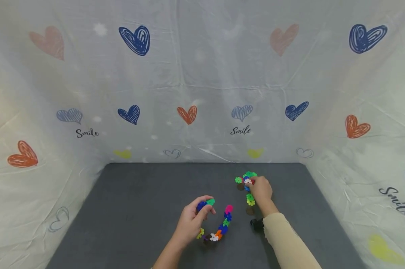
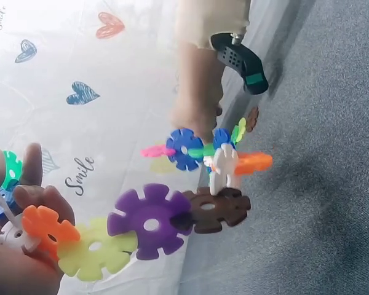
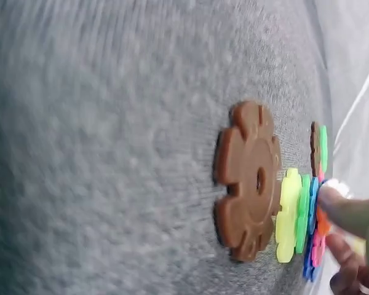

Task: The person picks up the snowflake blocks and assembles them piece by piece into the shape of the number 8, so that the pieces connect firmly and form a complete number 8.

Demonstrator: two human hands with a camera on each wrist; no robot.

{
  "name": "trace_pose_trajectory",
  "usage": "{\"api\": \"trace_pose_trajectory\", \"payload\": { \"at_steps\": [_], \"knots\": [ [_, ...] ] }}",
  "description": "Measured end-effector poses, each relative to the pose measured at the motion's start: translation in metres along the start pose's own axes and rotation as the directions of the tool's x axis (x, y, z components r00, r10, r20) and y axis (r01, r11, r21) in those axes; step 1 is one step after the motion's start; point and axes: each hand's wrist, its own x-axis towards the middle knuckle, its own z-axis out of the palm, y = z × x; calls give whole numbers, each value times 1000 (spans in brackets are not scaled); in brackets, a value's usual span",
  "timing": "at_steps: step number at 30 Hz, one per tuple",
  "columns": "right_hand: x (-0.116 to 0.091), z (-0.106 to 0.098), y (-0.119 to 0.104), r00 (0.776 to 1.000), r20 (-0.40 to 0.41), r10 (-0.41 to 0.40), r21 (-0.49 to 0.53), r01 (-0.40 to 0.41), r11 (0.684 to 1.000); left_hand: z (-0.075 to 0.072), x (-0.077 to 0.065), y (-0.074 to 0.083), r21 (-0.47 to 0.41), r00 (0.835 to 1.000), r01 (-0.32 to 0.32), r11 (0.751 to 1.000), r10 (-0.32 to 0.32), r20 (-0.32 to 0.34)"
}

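My left hand grips one end of a curved chain of flower-shaped plastic discs. Green and blue discs show at its fingertips in the head view. Purple, yellow and brown discs link on in the left wrist view, and the far end of the chain is pink. Farther back, my right hand reaches into a cluster of loose discs and pinches a white disc between thumb and finger. Part of the cluster is hidden behind those fingers.
A brown disc lies flat on the dark grey table, nearest the right wrist camera, beside a yellow disc. A black wrist device sits by the right sleeve. A white curtain with printed hearts borders the table.
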Motion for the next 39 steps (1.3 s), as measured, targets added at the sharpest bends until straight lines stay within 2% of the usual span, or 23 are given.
{"api": "trace_pose_trajectory", "payload": {
  "at_steps": [4,6,8,10,12,14,15,17,22,27,30,31,32,33,35,36,37,38,39],
  "knots": [
    [-6,-6,-3,999,-41,10,166,-3,986,0,-1,3,6,1000,8,1000,-8,0],
    [-18,-15,-13,1000,-15,3,333,2,943,1,-1,4,14,1000,6,1000,-6,7],
    [-38,-30,-31,999,12,-36,509,24,860,1,-1,5,30,1000,-9,1000,8,18],
    [-65,-46,-54,992,11,-123,655,86,751,1,-1,6,44,999,-33,998,32,29],
    [-95,-59,-76,971,-36,-236,744,184,643,2,-1,6,51,997,-64,997,62,34],
    [-121,-66,-93,944,-91,-317,773,268,575,2,-1,8,63,996,-84,994,82,34],
    [-131,-67,-99,934,-108,-341,777,293,556,3,0,8,66,995,-93,993,91,33],
    [-145,-67,-106,933,-110,-344,796,290,532,3,0,9,78,995,-100,992,98,32],
    [-158,-59,-109,944,-73,-322,825,239,512,5,-2,8,88,995,-88,992,84,55],
    [-159,-57,-103,941,-58,-333,817,237,526,6,-4,7,92,994,-84,992,77,80],
    [-151,-58,-96,967,-58,-248,828,186,529,6,-4,7,91,996,-64,994,59,61],
    [-145,-57,-91,977,-60,-203,820,165,548,5,-5,7,87,998,-54,995,50,46],
    [-136,-55,-84,985,-66,-160,797,148,586,4,-5,6,81,999,-46,996,44,29],
    [-126,-53,-76,992,-63,-109,756,118,643,3,-5,6,75,999,-37,996,36,13],
    [-102,-44,-54,999,-36,-36,621,50,782,1,-5,5,67,1000,-23,998,24,-15],
    [-90,-39,-42,1000,-15,-22,515,27,857,0,-5,5,63,999,-24,998,25,-21],
    [-80,-34,-30,1000,10,-24,403,18,915,-1,-5,5,62,999,-25,998,27,-21],
    [-71,-29,-21,999,32,-25,301,14,954,-1,-5,5,60,999,-28,998,29,-17],
    [-64,-25,-13,998,51,-29,226,16,974,-1,-6,5,57,1000,-28,998,29,-12]
  ]
}}
